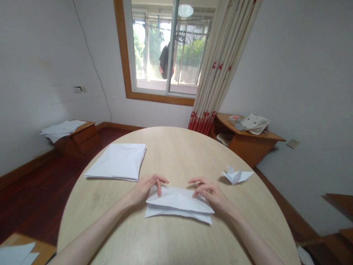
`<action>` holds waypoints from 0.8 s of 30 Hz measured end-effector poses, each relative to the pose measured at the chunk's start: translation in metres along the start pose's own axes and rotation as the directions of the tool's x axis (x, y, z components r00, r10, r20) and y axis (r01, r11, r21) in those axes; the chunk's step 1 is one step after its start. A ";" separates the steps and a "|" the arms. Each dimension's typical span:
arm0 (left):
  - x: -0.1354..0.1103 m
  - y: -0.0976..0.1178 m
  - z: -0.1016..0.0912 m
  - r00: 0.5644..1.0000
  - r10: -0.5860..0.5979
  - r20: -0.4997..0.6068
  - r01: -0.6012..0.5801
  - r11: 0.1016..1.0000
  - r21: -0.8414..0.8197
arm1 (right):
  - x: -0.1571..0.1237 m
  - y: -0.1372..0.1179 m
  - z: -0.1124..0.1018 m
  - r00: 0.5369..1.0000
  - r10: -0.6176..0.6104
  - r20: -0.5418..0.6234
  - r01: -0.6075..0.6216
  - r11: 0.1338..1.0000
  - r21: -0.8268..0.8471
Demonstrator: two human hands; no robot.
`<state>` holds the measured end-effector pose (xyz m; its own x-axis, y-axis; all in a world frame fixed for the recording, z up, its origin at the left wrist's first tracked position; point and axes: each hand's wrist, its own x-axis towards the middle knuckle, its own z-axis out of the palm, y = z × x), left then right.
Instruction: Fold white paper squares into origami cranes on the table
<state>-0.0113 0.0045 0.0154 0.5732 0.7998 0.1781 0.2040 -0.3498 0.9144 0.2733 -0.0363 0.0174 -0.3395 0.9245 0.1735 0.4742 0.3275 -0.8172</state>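
Note:
A sheet of white paper (178, 198), folded over in two layers, lies in front of me with the layers gaping apart at the near edge. My left hand (149, 187) rests at its far left corner, fingers apart, with one fingertip on the upper layer. At the far right side, my right hand (207, 191) touches the same layer with its fingers spread. Neither hand grips the paper. Right of my right hand stands a folded paper crane (236, 176). Beyond my left hand is a stack of white paper (117, 162).
The round wooden table (176, 151) has a curved edge. A small drawer cabinet (85, 138) with papers is at the left, and a wooden corner stand (248, 141) holding a cloth bag (256, 123) is at the right. A curtain (220, 66) hangs beside the window.

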 end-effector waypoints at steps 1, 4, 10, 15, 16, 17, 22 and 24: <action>0.000 0.001 0.002 1.000 0.000 0.027 0.000 1.000 0.008 | 0.000 -0.001 0.002 1.000 0.008 0.027 -0.008 1.000 -0.002; -0.002 0.003 0.008 0.997 -0.011 0.076 0.007 0.999 0.050 | -0.001 -0.002 0.010 0.996 0.003 0.093 -0.003 1.000 -0.003; -0.003 0.003 0.021 0.993 -0.043 0.106 0.026 0.987 0.157 | -0.003 -0.003 0.025 0.984 0.020 0.177 0.014 0.982 -0.187; -0.005 -0.004 0.032 0.998 -0.049 0.051 0.027 0.933 0.358 | -0.006 -0.008 0.035 0.979 0.026 0.204 0.061 0.911 -0.408; -0.006 -0.006 0.035 0.998 -0.038 0.046 0.016 0.912 0.409 | -0.006 -0.007 0.038 0.979 0.018 0.205 0.077 0.893 -0.444; -0.006 -0.009 0.039 0.999 -0.030 0.043 0.007 0.889 0.458 | -0.006 -0.006 0.041 0.979 0.007 0.204 0.093 0.877 -0.472; -0.008 -0.027 0.052 0.998 0.045 0.042 -0.062 0.783 0.619 | -0.005 0.006 0.057 0.985 -0.036 0.171 0.122 0.839 -0.531; -0.007 -0.035 0.054 0.997 0.054 0.049 -0.073 0.754 0.653 | -0.004 0.011 0.062 0.985 -0.051 0.163 0.133 0.832 -0.539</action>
<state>0.0209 -0.0153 -0.0374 0.6218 0.7548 0.2090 0.6300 -0.6405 0.4391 0.2295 -0.0491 -0.0263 -0.4914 0.8622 0.1232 0.7873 0.5003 -0.3604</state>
